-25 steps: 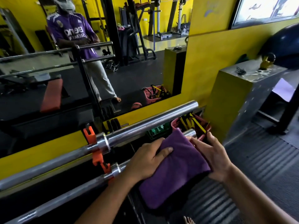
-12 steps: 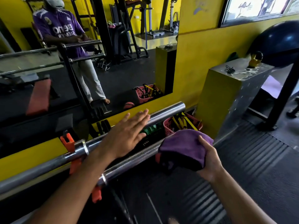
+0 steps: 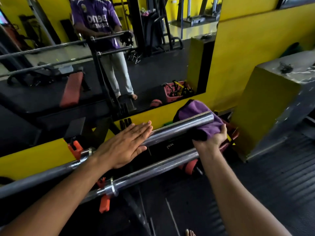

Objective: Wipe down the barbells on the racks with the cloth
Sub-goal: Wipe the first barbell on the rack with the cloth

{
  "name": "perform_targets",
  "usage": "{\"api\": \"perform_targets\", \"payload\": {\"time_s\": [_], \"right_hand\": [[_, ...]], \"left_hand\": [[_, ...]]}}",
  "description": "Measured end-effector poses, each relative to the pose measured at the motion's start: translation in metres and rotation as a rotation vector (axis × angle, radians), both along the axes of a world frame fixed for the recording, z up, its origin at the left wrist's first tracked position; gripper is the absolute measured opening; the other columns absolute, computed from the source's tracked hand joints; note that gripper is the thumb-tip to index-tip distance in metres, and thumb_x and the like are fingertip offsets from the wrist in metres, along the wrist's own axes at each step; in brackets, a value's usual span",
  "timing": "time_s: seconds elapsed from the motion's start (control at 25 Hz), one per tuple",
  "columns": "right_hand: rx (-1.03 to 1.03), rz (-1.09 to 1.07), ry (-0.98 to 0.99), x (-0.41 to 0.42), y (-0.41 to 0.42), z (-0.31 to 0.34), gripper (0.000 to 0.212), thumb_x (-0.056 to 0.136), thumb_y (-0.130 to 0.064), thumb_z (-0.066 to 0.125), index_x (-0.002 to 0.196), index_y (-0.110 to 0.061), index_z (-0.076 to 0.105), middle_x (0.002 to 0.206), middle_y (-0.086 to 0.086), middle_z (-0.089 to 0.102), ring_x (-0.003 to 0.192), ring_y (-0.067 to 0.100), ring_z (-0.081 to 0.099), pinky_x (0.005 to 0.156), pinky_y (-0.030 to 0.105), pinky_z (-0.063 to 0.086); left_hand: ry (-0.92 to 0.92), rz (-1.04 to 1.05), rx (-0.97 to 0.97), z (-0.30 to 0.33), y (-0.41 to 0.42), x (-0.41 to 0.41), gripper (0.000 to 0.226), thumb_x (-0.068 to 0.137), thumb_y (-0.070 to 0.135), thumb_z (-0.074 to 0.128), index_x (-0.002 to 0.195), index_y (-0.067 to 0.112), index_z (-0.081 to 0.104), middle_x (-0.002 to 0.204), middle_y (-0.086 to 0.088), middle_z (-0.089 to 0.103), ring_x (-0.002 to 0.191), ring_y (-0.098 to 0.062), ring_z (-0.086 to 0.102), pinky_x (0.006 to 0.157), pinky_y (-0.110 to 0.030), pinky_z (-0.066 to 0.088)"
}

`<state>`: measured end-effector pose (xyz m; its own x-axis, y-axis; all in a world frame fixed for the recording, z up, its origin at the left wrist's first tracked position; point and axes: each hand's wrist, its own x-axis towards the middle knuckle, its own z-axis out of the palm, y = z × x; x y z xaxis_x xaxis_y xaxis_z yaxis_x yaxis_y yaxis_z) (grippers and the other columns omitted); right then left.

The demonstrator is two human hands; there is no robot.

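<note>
Right hand (image 3: pixel 212 139) at 3 o'clock, fingers clenched around the crumpled purple microfiber cloth (image 3: pixel 201 116), which wraps the end of the upper chrome steel barbell (image 3: pixel 172 131). Left hand (image 3: pixel 124 145) flat, fingers straight and released, pressing the same bar. Lower chrome barbell (image 3: pixel 156 167) lies at 6 o'clock, untouched, on orange rack hooks (image 3: pixel 104 204).

Gym: racked barbells (image 3: pixel 170 130), wall mirror (image 3: pixel 153 65), bench (image 3: pixel 71 89), rubber flooring (image 3: pixel 281 176).

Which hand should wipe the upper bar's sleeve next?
Probably the right hand: it grips the purple cloth already draped over the end of the upper barbell. The left hand lies flat on that bar, steadying it.
</note>
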<state>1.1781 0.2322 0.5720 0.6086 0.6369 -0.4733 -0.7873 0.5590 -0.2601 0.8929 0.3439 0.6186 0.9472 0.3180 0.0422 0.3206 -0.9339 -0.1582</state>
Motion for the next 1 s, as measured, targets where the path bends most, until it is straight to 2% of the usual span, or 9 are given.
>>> {"api": "perform_targets", "payload": {"time_s": [0.16,0.24,0.4,0.52,0.6,0.64,0.72,0.88,1.0], "right_hand": [[0.078,-0.091,0.044,-0.011,0.017,0.006,0.05,0.097,-0.055,0.039,0.093,-0.023,0.077,0.096,0.007,0.076,0.088,0.028,0.073,0.085,0.037,0.055],[0.071,-0.017,0.066,-0.043,0.031,0.0,0.051,0.097,-0.057,0.037,0.1,-0.022,0.075,0.095,0.009,0.076,0.09,0.029,0.072,0.085,0.038,0.054],[0.069,0.18,0.071,-0.111,0.042,-0.011,0.061,0.094,-0.057,0.036,0.122,-0.015,0.069,0.119,0.017,0.071,0.111,0.036,0.065,0.107,0.048,0.044],[0.066,0.064,0.001,-0.065,0.031,-0.006,0.053,0.096,-0.052,0.034,0.111,-0.017,0.071,0.11,0.015,0.073,0.097,0.032,0.071,0.102,0.043,0.048],[0.047,-0.013,-0.042,-0.019,0.026,-0.009,0.053,0.091,-0.053,0.042,0.122,-0.019,0.069,0.122,0.015,0.07,0.106,0.035,0.07,0.097,0.047,0.051],[0.071,-0.034,-0.067,-0.003,0.028,-0.016,0.058,0.087,-0.054,0.046,0.13,-0.02,0.066,0.132,0.015,0.065,0.115,0.038,0.066,0.098,0.05,0.05],[0.098,-0.086,-0.071,0.011,0.029,-0.02,0.064,0.086,-0.056,0.046,0.138,-0.022,0.06,0.136,0.016,0.062,0.122,0.04,0.06,0.104,0.054,0.044],[0.068,-0.089,-0.014,-0.01,0.034,-0.013,0.063,0.089,-0.061,0.039,0.129,-0.021,0.067,0.133,0.011,0.065,0.119,0.035,0.063,0.105,0.049,0.045],[0.027,0.061,0.013,-0.094,0.038,0.003,0.059,0.098,-0.058,0.028,0.113,-0.018,0.069,0.112,0.013,0.07,0.101,0.031,0.067,0.101,0.042,0.051]], "left_hand": [[0.014,0.024,0.026,-0.003,-0.004,0.001,0.071,0.105,0.059,0.001,0.161,0.018,-0.013,0.169,0.002,-0.016,0.155,-0.01,-0.013,0.126,-0.035,-0.004],[0.009,0.035,0.033,-0.003,-0.002,0.002,0.07,0.106,0.058,0.001,0.161,0.018,-0.012,0.169,0.001,-0.016,0.155,-0.01,-0.013,0.127,-0.037,-0.003],[0.007,0.045,0.045,0.0,-0.005,0.001,0.069,0.106,0.055,0.005,0.161,0.017,-0.011,0.169,0.001,-0.017,0.155,-0.009,-0.016,0.127,-0.038,-0.002],[0.038,0.052,0.04,0.001,-0.004,-0.002,0.068,0.106,0.055,0.004,0.159,0.019,-0.019,0.166,0.004,-0.026,0.152,-0.006,-0.024,0.127,-0.037,-0.006],[0.053,0.049,0.0,0.002,-0.003,-0.001,0.068,0.105,0.055,0.003,0.158,0.021,-0.023,0.164,0.006,-0.031,0.15,-0.004,-0.027,0.127,-0.037,-0.006],[0.055,0.04,-0.023,0.005,-0.004,-0.001,0.068,0.105,0.055,0.004,0.158,0.022,-0.023,0.164,0.007,-0.031,0.15,-0.004,-0.027,0.128,-0.038,-0.005],[0.029,0.034,-0.056,0.011,-0.007,-0.012,0.067,0.106,0.053,0.009,0.159,0.022,-0.02,0.165,0.008,-0.029,0.151,-0.003,-0.024,0.128,-0.036,-0.004],[0.062,0.072,0.041,0.015,-0.014,-0.076,0.063,0.107,0.052,0.004,0.159,0.024,-0.017,0.165,0.009,-0.026,0.151,-0.004,-0.024,0.125,-0.031,-0.01],[0.062,0.103,0.085,0.011,-0.014,-0.101,0.064,0.106,0.055,-0.003,0.161,0.024,-0.009,0.167,0.008,-0.017,0.153,-0.007,-0.02,0.125,-0.036,-0.008]]}}
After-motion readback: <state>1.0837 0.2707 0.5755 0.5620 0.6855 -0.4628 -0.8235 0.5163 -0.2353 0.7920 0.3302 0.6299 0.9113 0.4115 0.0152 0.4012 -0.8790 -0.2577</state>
